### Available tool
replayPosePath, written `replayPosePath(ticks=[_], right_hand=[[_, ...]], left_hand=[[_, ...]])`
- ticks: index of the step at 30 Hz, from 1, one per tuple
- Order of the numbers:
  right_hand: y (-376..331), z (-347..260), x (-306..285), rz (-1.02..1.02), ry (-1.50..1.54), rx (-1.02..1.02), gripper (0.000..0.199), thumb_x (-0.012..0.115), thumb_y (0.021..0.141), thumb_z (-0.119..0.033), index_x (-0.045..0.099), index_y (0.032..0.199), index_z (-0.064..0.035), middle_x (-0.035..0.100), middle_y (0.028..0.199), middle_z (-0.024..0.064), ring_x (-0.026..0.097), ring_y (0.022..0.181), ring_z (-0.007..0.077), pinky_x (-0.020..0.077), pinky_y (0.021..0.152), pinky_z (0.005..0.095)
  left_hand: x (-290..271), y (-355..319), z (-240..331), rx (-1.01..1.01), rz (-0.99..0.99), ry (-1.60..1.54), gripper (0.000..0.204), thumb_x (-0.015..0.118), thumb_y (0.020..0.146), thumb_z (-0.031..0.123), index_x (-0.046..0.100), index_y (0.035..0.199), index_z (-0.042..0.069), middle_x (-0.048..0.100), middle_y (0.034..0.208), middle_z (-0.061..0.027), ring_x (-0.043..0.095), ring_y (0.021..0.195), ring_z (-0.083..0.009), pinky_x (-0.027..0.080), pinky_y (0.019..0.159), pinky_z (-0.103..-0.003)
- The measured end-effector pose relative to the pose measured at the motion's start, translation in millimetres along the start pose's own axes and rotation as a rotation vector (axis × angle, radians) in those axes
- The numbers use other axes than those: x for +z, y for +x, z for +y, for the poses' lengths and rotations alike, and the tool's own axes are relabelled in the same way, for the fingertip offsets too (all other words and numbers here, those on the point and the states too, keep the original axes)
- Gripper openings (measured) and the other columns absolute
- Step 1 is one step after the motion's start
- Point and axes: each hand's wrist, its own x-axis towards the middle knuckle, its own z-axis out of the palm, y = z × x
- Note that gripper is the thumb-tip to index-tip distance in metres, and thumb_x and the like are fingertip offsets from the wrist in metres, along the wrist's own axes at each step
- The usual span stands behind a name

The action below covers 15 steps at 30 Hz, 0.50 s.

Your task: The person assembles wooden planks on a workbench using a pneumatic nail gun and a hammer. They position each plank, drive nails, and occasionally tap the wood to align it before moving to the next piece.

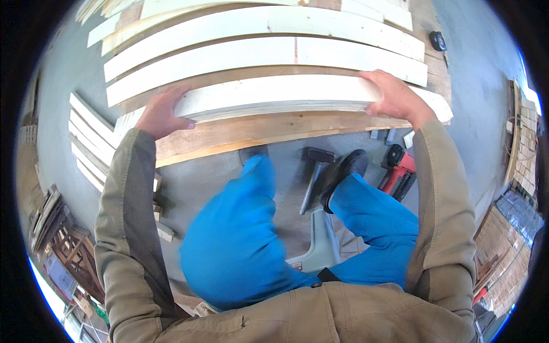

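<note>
Olive-sleeved forearms reach forward; left hand (162, 114) and right hand (394, 97) each grasp one end of the pale whitewashed wooden plank (274, 94), lying crosswise, equally near both.

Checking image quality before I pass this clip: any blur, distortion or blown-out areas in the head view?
Head view: strong fisheye bending, so the pale board held by the left hand and right hand curves toward the rim; the black corners are lens vignette. The blue trouser knee looks softly blurred. The pale boards are bright, nearly washed out; the hammer on the floor is sharp.
</note>
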Motion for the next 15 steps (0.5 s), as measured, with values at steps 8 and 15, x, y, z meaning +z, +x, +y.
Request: replayPosePath(ticks=[8,15], right_hand=[[-20.5,-18.9,41.7,0.228,-0.252,-0.007,0.059,0.075,0.07,-0.001,0.062,0.128,-0.0063,0.067,0.122,0.0177,0.062,0.122,0.038,0.047,0.105,0.0479],[-26.4,-13.6,54.8,0.352,-0.243,-0.072,0.063,0.075,0.068,0.002,0.062,0.129,-0.0042,0.067,0.124,0.017,0.063,0.12,0.0374,0.0475,0.106,0.0467]], left_hand=[[42.7,-24.5,4.1,-0.008,0.167,0.334,0.081,0.096,0.068,0.023,0.06,0.138,0.002,0.064,0.132,-0.0175,0.061,0.128,-0.0364,0.047,0.113,-0.048],[30.8,-34.3,6.2,-0.009,0.196,0.285,0.075,0.092,0.068,0.019,0.061,0.135,0.006,0.066,0.133,-0.0167,0.061,0.128,-0.0369,0.045,0.115,-0.046]])
